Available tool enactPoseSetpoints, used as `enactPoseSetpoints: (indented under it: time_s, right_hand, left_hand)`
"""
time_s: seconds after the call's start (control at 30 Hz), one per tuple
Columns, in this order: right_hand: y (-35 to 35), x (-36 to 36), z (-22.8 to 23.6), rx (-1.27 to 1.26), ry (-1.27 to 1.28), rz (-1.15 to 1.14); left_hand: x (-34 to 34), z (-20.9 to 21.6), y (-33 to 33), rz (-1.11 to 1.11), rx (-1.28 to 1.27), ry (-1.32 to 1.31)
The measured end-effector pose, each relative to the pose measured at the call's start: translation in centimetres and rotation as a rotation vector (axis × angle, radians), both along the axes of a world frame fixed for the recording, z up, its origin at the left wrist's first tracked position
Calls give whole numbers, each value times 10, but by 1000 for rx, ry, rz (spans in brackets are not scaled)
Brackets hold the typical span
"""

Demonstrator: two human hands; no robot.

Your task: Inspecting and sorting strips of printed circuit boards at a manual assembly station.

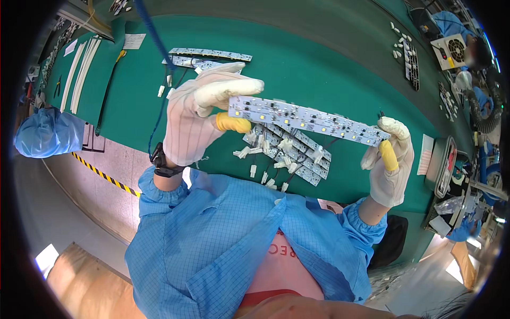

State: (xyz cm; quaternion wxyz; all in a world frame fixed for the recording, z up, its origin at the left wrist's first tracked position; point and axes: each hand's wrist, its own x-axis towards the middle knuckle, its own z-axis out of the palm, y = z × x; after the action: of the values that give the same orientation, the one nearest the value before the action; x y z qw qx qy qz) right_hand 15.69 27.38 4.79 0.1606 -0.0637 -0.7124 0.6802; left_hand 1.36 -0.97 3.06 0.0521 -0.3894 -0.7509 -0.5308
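Observation:
A long white LED circuit board [308,121] is held up lengthwise between my two hands, its face with yellow LEDs and small dark parts showing. My left hand [199,109], in a striped white glove with a yellow cover on the thumb, pinches its left end. At the other end my right hand [391,159], gloved the same way, grips the board's tip. Below it on the green bench lies a pile of similar circuit boards [303,173], with wires and white connectors [255,151]. More LED boards [212,55] lie beyond my left hand, partly hidden by it.
Long white strips [85,74] and a black cable [109,87] with a yellow end lie at the bench's left. A blue coiled cord [151,29] hangs down near my left hand. At the right stand a metal tray [442,167] and a boxed fan unit [450,50].

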Motion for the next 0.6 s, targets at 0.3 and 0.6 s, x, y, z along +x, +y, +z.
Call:
enactPoseSetpoints:
  time_s: [0.3,0.6]
  right_hand:
    - [0,1,5,-46,-59,50]
    - [-6,4,14,10,-106,-5]
  left_hand:
    - [-3,-6,-4,-39,32,-107]
    - [-2,-9,-6,-24,45,-115]
